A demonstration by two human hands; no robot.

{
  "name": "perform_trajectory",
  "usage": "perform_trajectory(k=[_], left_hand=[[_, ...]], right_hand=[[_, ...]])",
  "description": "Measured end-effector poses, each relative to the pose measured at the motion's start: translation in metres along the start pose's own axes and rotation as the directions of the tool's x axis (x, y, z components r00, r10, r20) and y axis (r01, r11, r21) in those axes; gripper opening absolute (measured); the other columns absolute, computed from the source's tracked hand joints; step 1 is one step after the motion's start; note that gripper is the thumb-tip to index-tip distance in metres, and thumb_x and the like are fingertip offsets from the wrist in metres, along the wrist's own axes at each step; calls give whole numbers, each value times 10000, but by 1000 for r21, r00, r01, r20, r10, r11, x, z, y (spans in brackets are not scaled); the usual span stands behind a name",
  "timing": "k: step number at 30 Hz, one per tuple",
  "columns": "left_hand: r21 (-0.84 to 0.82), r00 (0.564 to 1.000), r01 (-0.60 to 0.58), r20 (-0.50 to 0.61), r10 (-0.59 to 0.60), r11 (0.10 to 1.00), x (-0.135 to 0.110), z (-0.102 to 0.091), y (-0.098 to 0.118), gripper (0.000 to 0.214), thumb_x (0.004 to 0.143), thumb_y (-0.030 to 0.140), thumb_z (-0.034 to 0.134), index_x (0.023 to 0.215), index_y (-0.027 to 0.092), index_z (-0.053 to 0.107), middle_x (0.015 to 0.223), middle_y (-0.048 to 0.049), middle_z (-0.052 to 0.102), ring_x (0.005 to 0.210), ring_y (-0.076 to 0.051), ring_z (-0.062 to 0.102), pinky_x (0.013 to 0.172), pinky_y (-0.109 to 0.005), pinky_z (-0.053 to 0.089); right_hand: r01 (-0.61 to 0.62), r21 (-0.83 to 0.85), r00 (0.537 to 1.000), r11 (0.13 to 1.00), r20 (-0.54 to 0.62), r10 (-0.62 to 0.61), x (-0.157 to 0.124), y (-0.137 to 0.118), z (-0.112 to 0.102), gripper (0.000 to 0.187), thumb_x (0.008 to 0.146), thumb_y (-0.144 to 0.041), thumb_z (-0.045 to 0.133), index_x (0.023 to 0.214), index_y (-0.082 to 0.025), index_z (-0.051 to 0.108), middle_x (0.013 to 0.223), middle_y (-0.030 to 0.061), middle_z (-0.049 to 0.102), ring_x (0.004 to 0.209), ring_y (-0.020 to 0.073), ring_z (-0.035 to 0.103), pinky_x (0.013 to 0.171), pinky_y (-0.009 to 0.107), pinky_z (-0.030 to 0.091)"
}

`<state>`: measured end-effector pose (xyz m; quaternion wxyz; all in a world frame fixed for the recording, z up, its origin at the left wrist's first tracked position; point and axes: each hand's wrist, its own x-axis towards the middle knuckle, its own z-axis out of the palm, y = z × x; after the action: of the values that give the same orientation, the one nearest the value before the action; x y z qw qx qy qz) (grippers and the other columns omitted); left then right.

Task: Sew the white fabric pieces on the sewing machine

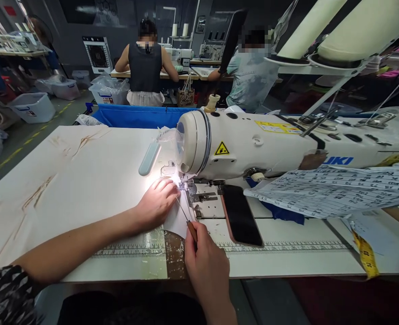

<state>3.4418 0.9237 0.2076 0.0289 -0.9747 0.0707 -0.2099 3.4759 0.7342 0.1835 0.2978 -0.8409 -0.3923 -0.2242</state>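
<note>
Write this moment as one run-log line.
left hand: flat on white fabric | right hand: grips pointed tool | sewing machine: lamp lit

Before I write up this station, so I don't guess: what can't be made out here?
Head view only.
Needle of the cream sewing machine: washed out by lamp glare.
Tip of the thin wooden-handled metal pick in the right hand: lost in glare beside the left hand.
Print on the white paper sheets: too small.
</note>
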Motion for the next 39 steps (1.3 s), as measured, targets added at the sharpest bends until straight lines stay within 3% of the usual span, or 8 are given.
perform_trajectory(k=[9,13,17,21,24,28,34,39], left_hand=[[-89,996,-53,66,59,995,-5,-7,23,334,958,196,434,1191,75,641,1266,-177,639,1219,-310,555,1021,-520,524],[-64,994,-53,89,59,997,-6,-4,21,358,952,203,442,1228,86,637,1311,-171,630,1226,-309,561,1060,-541,497],[-47,991,-53,121,58,998,-7,-4,20,391,934,186,449,1265,61,616,1332,-181,619,1235,-317,556,1079,-547,479],[-50,991,-30,128,36,998,-6,-7,24,378,963,223,428,1247,72,626,1311,-169,638,1232,-307,562,1111,-565,444],[-48,989,-31,145,38,998,-5,-9,28,376,965,245,431,1233,73,630,1294,-169,646,1234,-303,560,1121,-553,437],[-31,985,-55,160,59,998,-6,-10,28,397,943,187,430,1250,13,612,1311,-190,628,1226,-318,561,1103,-552,447],[-7,989,-59,134,59,998,-7,-6,27,402,962,200,404,1240,13,625,1306,-194,629,1187,-305,577,1063,-514,474],[11,991,-58,119,56,998,-7,-6,28,406,980,219,389,1247,29,628,1305,-182,631,1185,-292,572,1049,-489,481]], right_hand=[[-4,39,1000,999,20,3,-2,2,-7,339,1034,-257,287,869,-211,579,646,-19,725,458,140,665,420,249,345],[-96,79,995,992,38,93,-14,13,-8,321,1042,-353,327,944,-216,601,682,-16,739,484,161,682,429,250,407],[-267,208,963,941,82,255,-25,31,-9,331,1018,-464,389,967,-232,621,723,7,757,565,182,721,464,241,478],[-381,309,920,871,221,324,-27,43,-13,289,979,-471,469,968,-234,636,783,32,781,614,188,737,496,229,515],[-407,334,906,850,263,331,-26,45,-14,310,962,-497,486,954,-231,644,735,34,766,593,191,724,517,235,526],[-463,337,885,820,237,402,-28,43,-13,325,966,-513,476,962,-234,642,749,34,759,611,190,717,534,234,527],[-437,328,893,837,270,361,-29,48,-13,354,943,-543,488,956,-230,652,718,33,754,597,200,714,553,250,533],[-564,290,822,773,281,495,-27,35,-15,392,951,-589,441,952,-249,636,776,24,751,704,222,716,617,279,514]])
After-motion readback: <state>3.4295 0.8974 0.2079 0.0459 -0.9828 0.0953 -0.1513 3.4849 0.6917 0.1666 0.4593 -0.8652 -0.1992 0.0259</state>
